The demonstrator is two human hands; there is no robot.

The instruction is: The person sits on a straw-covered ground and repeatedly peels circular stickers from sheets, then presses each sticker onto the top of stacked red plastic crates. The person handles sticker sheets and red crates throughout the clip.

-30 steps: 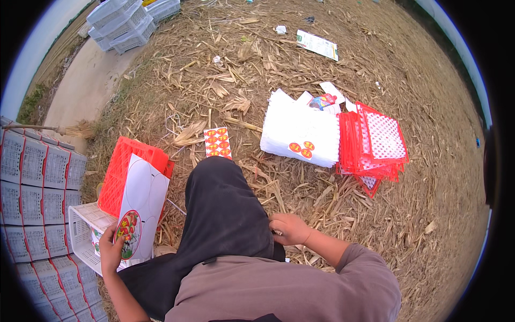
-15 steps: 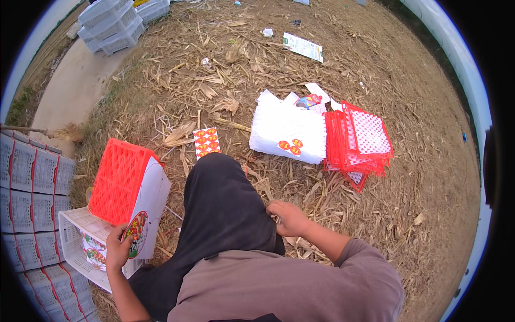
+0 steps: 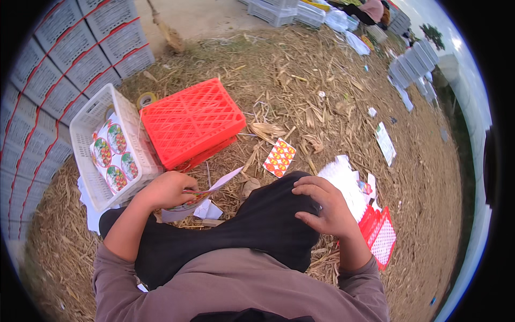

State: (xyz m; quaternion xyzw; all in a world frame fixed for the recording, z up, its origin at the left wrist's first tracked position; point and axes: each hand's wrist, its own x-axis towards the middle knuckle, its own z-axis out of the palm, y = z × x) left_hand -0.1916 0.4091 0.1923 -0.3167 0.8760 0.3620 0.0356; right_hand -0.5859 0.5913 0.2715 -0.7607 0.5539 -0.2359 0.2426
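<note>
Straw-brown husks and stalks covered the ground [image 3: 429,214] around you. Wall of stacked grey slatted crates [image 3: 67,45], red bands along their edges, stood at upper left. Your black trousers [image 3: 214,244] spread across the lower middle, knees apart. Red lattice plastic crate [image 3: 193,121] lay ahead of your left hand, its grid face upward. White plastic basket [image 3: 144,153] stood just beside it on the left, tilted, with oval-printed labels [image 3: 116,178] inside. White stack of sheets [image 3: 346,185] lay beyond your right knee; red-framed mesh trays [image 3: 382,236] sat against its near end.

Your left hand [image 3: 173,191] was closed, fingers curled round a printed label sheet [image 3: 228,178]. That sheet was between your knees, just right of the basket, its pale end curving up and away. Your right hand [image 3: 324,206] was open over your right knee, fingers loosely bent, nothing seen in it; contact with the cloth could not be told. Small card of red oval stickers [image 3: 279,158] lay on the husks ahead of that knee. Tape roll [image 3: 146,100] rested behind the basket, near the red crate's far left corner.
</note>
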